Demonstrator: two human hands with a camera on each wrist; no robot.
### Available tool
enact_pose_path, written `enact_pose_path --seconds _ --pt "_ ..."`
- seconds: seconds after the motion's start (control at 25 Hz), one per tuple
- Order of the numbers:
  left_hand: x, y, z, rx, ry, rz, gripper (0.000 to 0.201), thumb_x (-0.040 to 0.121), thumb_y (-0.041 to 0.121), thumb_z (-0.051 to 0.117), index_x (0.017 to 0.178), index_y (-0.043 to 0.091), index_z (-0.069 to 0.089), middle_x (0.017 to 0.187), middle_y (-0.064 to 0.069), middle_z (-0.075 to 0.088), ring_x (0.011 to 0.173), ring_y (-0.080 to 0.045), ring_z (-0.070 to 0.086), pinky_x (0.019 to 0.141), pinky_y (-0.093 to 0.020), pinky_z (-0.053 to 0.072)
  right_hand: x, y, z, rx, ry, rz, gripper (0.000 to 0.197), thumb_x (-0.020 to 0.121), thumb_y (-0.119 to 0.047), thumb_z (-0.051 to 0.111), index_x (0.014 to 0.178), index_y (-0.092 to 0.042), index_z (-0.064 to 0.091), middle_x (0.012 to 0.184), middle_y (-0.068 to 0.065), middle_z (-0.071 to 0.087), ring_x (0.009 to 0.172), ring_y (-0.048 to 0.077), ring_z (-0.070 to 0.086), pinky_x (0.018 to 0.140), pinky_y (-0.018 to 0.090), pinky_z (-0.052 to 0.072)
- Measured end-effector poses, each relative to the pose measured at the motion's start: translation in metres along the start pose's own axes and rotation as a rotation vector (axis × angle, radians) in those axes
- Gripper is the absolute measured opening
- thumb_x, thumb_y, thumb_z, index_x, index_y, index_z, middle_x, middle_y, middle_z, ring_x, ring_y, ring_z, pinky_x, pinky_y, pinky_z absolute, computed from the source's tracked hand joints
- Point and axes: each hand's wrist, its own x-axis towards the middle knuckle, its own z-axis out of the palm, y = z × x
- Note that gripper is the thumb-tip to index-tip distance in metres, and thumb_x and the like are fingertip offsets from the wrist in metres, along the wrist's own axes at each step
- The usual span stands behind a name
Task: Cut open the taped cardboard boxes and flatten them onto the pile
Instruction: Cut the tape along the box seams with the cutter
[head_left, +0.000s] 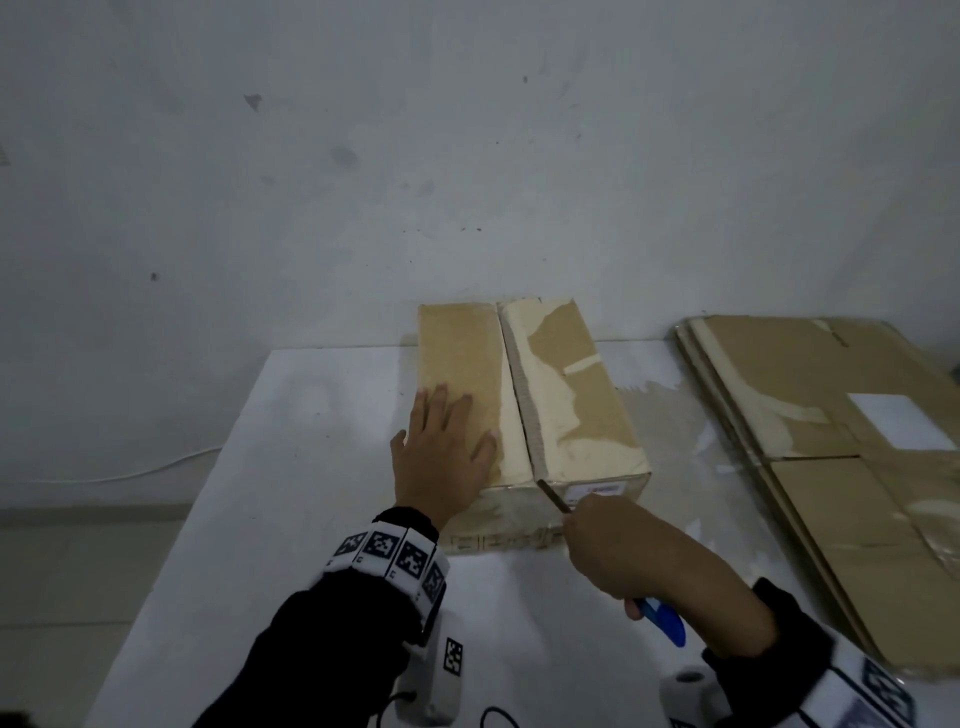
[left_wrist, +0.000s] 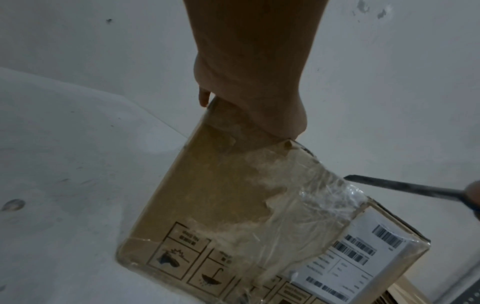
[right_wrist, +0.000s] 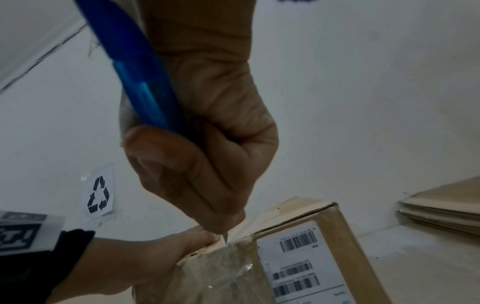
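Observation:
A taped cardboard box (head_left: 571, 395) stands on the white table (head_left: 291, 467), with a seam running down the middle of its top. My left hand (head_left: 441, 452) lies flat on the left top flap with fingers spread, seen as a palm on the box's edge (left_wrist: 249, 92). My right hand (head_left: 618, 551) grips a blue-handled knife (head_left: 660, 618) in a fist. The blade's tip (head_left: 545, 488) sits at the near end of the seam, at the box's taped front top edge (right_wrist: 227, 240). A white barcode label (right_wrist: 298, 263) is on the box's front face.
A pile of flattened cardboard (head_left: 831, 457) lies on the table to the right of the box. A white wall (head_left: 467, 156) stands close behind. A recycling sign (right_wrist: 100, 194) hangs on the wall to the left. A white cable (head_left: 130, 473) runs along the wall's base.

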Motion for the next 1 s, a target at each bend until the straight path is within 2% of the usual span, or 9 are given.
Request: enact_pose_path --seconds 0.16,0.28,0.4,0.52,0.56,0.72,0.76,0.88,1.0 --pt "-0.004 -0.003 -0.010 -0.069 0.130 0.098 0.047 0.081 0.048 0.041 0.112 0.019 0.060 0.120 -0.007 0.055 0.112 -0.028 0.051 0.084 -0.042 0.037 0.002 0.014 0.020 -0.059 -0.027 -0.030 0.024 0.099 -0.014 0.037 0.092 -0.002 0.057 0.072 0.006 0.054 0.051 0.018 0.056 0.054 0.028 0.051" --pt "-0.013 -0.008 -0.017 -0.125 0.072 0.267 0.050 0.078 0.057 0.047 0.105 0.019 0.065 0.109 -0.003 0.058 0.099 -0.025 0.053 0.078 -0.036 0.036 -0.002 0.030 0.039 0.036 0.050 -0.050 0.033 0.101 -0.030 0.032 0.088 -0.011 0.056 0.078 0.005 0.059 0.053 0.020 0.061 0.059 0.031 0.057" --pt "-0.017 -0.022 -0.031 -0.114 -0.119 0.412 0.065 0.077 0.065 0.049 0.116 0.016 0.065 0.120 -0.009 0.061 0.105 -0.030 0.058 0.086 -0.044 0.048 -0.008 0.042 0.047 0.009 0.242 -0.140 0.037 0.101 -0.042 0.026 0.088 -0.019 0.053 0.077 -0.003 0.057 0.064 0.016 0.065 0.066 0.029 0.056" --pt "-0.020 -0.026 -0.049 -0.018 -0.142 0.549 0.057 0.080 0.054 0.047 0.115 0.013 0.064 0.116 -0.010 0.065 0.104 -0.025 0.063 0.083 -0.035 0.055 -0.006 0.047 0.049 0.116 0.317 -0.222 0.031 0.102 -0.038 0.030 0.093 -0.020 0.054 0.071 -0.004 0.060 0.060 0.014 0.066 0.063 0.027 0.056" --pt "-0.018 -0.024 -0.052 0.064 -0.102 0.599 0.054 0.083 0.051 0.045 0.117 0.013 0.062 0.117 -0.009 0.065 0.106 -0.023 0.062 0.083 -0.032 0.054 -0.007 0.046 0.049 0.175 0.305 -0.230 0.029 0.102 -0.037 0.032 0.094 -0.020 0.055 0.072 -0.002 0.062 0.059 0.014 0.065 0.060 0.026 0.056" --pt "-0.012 -0.013 -0.062 0.271 -0.275 0.586 0.057 0.097 0.047 0.037 0.145 0.016 0.035 0.152 -0.006 0.032 0.138 -0.022 0.035 0.107 -0.036 0.033 -0.003 0.040 0.053 0.090 0.469 -0.240 0.030 0.100 -0.041 0.036 0.106 -0.023 0.060 0.105 -0.002 0.068 0.088 0.017 0.064 0.070 0.028 0.052" --pt "-0.013 -0.012 -0.062 0.311 -0.253 0.617 0.056 0.098 0.044 0.033 0.143 0.012 0.038 0.149 -0.009 0.037 0.135 -0.023 0.040 0.104 -0.035 0.037 -0.002 0.039 0.054 0.057 0.489 -0.239 0.033 0.099 -0.042 0.036 0.109 -0.024 0.061 0.108 -0.002 0.068 0.090 0.016 0.064 0.072 0.028 0.051" --pt "-0.017 -0.018 -0.054 0.325 -0.216 0.627 0.055 0.094 0.038 0.028 0.114 0.003 0.065 0.111 -0.017 0.067 0.096 -0.028 0.069 0.075 -0.032 0.056 -0.002 0.030 0.053 -0.021 0.520 -0.232 0.037 0.101 -0.041 0.029 0.112 -0.025 0.061 0.107 -0.003 0.067 0.091 0.013 0.062 0.074 0.025 0.048" --pt "-0.019 -0.027 -0.037 0.377 -0.204 0.676 0.061 0.099 0.034 0.017 0.114 -0.003 0.064 0.109 -0.025 0.066 0.097 -0.038 0.067 0.075 -0.044 0.058 0.004 0.023 0.051 -0.060 0.563 -0.220 0.039 0.102 -0.036 0.026 0.117 -0.024 0.060 0.109 -0.003 0.067 0.094 0.013 0.062 0.077 0.025 0.049"
